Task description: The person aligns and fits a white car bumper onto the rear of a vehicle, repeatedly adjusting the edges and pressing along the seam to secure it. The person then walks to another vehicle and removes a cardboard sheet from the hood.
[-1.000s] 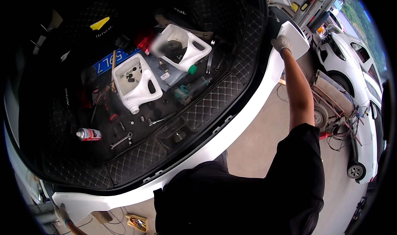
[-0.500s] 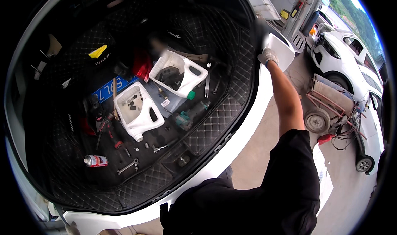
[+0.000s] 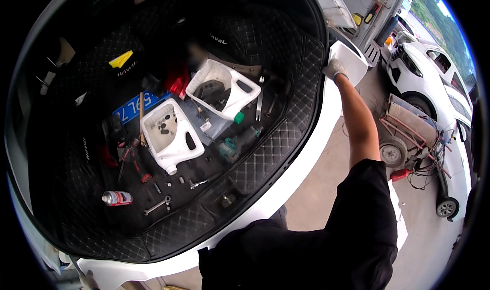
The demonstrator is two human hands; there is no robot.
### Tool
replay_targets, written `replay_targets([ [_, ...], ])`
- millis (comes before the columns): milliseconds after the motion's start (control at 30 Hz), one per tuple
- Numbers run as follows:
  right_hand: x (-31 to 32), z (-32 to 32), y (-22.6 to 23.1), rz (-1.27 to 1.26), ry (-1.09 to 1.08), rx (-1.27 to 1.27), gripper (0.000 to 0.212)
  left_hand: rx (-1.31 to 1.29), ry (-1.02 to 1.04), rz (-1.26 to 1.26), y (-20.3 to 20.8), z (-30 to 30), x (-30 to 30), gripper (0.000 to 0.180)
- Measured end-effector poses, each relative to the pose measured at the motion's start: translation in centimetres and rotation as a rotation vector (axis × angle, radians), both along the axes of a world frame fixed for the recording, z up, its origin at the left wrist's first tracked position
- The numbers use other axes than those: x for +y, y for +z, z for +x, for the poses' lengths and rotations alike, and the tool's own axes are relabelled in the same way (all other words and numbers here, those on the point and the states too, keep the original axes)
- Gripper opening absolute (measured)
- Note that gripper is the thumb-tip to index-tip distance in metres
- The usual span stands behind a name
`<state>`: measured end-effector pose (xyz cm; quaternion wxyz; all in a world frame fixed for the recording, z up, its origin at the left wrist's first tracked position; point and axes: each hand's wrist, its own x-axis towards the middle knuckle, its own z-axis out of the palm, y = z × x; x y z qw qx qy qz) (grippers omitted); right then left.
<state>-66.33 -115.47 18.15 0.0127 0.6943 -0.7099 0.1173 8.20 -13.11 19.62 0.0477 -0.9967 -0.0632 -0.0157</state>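
Observation:
My right hand (image 3: 336, 69), in a pale work glove, is closed over the edge of a white car bumper (image 3: 275, 193) at its far right corner. That arm is stretched out, bare below a short black sleeve. The bumper curves along the rear of an open car boot. By its lower left end, at the picture's rim, a pale rounded shape (image 3: 88, 281) looks like a gloved hand. It is probably my left one, but its arm is out of sight and its fingers are unclear.
In the boot lie two cut-open white jugs (image 3: 173, 160) (image 3: 240, 104), a teal power tool (image 3: 235, 146), a red-black power tool (image 3: 135, 162), a spray can (image 3: 117, 198), wrenches (image 3: 158, 205) and a blue plate (image 3: 138, 107). A metal cart (image 3: 408, 119) and white car (image 3: 429, 70) stand right.
The view has shifted slightly, so the boot's contents and my right hand appear a little further right. My right hand keeps its hold on the bumper corner.

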Motion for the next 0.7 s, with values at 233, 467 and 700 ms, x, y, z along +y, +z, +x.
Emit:
replay_targets([
  [233, -2.6, 0.0, -0.9, 0.085, 0.075, 0.016, 0.04, -0.057, -0.113, -0.062, 0.0, -2.6, 0.2, 0.055],
  [467, -5.6, -2.1, -3.3, 0.235, 0.096, -0.096, 0.04, -0.067, -0.171, -0.142, -0.3, 0.1, 3.7, 0.058],
  [700, -5.6, -4.0, -2.4, 0.223, 0.146, -0.15, 0.041, 0.018, -0.108, 0.004, 0.1, -2.3, -2.3, 0.058],
])
